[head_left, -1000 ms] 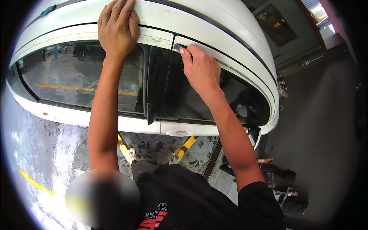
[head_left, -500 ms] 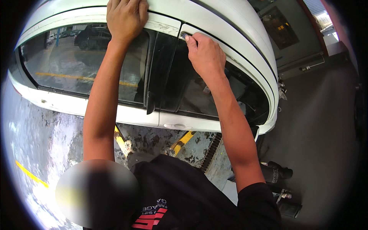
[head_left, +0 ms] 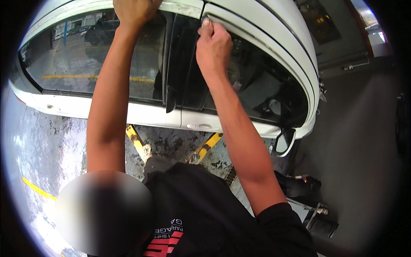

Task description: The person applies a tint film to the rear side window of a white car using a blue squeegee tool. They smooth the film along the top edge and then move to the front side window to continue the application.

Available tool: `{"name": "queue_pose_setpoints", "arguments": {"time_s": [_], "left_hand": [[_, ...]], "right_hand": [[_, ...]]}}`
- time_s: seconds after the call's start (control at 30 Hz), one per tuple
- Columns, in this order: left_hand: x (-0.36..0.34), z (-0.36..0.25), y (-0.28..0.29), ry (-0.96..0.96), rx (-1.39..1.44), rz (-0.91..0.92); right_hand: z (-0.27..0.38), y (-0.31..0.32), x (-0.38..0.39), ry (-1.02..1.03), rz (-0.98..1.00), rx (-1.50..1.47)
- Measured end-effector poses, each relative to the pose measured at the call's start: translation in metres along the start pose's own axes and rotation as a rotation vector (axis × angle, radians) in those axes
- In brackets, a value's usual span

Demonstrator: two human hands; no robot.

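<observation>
The side of a white car spans the upper part of the head view. My right hand is closed at the upper corner of the front door window, thumb against the frame. A small dark piece shows at the thumb tip, but its kind cannot be made out. My left hand rests at the top edge of the rear door, above the rear window. Its fingers run past the picture's upper edge and are hidden. A black pillar divides the two windows.
A side mirror sticks out at the car's front right. Yellow-painted bars lie low beneath the car's side, over a worn grey floor. Dark equipment stands at the lower right. A grey wall panel is beyond the car.
My right forearm and hand have swung left and the hand is more upright, thumb still by the same window corner. The view has shifted, so both hands and the car's top edge sit higher.
</observation>
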State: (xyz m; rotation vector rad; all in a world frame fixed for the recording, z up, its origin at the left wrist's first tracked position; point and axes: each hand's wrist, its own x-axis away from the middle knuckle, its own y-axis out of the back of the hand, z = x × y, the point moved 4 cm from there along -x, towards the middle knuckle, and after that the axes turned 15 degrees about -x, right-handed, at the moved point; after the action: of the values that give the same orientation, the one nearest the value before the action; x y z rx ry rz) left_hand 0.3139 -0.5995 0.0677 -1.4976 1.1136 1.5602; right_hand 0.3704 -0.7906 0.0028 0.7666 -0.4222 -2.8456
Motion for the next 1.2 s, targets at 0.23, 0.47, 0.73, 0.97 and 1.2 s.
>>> {"name": "queue_pose_setpoints", "arguments": {"time_s": [0.23,0.47,0.73,0.97,1.2], "left_hand": [[0.001,0.0,-0.003,-0.026,0.018,-0.012],[0.007,-0.001,-0.003,-0.023,0.001,0.001],[0.008,0.005,-0.006,-0.021,-0.01,-0.002],[0.014,0.0,-0.005,-0.009,0.015,0.011],[0.01,0.009,0.001,-0.011,0.024,0.001]], "right_hand": [[0.007,-0.014,0.006,-0.006,-0.167,-0.184],[-0.017,-0.044,0.01,-0.17,-0.292,-0.475],[-0.006,-0.06,0.003,-0.137,-0.478,-0.237],[0.009,-0.041,0.002,-0.111,-0.416,-0.069],[-0.035,-0.052,0.014,-0.372,-0.292,-0.939]]}}
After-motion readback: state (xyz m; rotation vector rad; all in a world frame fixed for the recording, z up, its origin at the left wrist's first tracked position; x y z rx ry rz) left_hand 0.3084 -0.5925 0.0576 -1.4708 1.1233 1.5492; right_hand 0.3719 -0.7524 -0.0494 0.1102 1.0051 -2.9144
